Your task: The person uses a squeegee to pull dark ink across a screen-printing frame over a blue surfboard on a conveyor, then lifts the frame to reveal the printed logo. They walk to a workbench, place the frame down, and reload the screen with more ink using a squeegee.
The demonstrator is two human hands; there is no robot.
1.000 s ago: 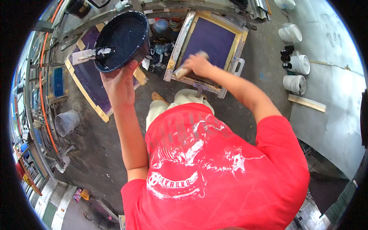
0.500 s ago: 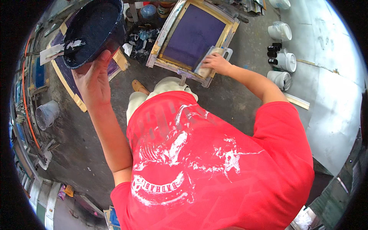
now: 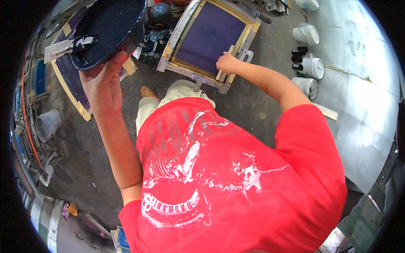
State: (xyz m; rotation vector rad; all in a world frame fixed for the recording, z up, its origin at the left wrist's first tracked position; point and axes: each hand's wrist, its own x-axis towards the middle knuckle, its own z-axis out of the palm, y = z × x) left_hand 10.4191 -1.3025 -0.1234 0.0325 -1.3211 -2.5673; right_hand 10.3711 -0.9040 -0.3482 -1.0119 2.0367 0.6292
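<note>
In my raised left hand [image 3: 103, 84] is a round dark tub [image 3: 107, 31] coated inside with dark ink, the palm and fingers under its near side. A spatula with a pale, ink-smeared handle [image 3: 59, 49] lies across the tub's left rim, its far end inside. My right hand [image 3: 227, 63] is closed around the wooden handle of a squeegee [image 3: 221, 76]. The squeegee stands at the right side of a wooden-framed printing screen [image 3: 209, 36] with purple mesh; the hand hides part of it.
Another taped purple screen [image 3: 71, 78] leans at the left, near a translucent bucket [image 3: 48, 125]. White buckets [image 3: 313, 67] line the right side, beside grey metal sheets [image 3: 358, 122]. Ink containers [image 3: 161, 10] stand beyond the tub. My shoe [image 3: 147, 92] is on the dark floor.
My right hand has turned and shifted slightly left with the squeegee, which now stands more upright along the frame's right side. The tub has moved slightly right and up in view.
</note>
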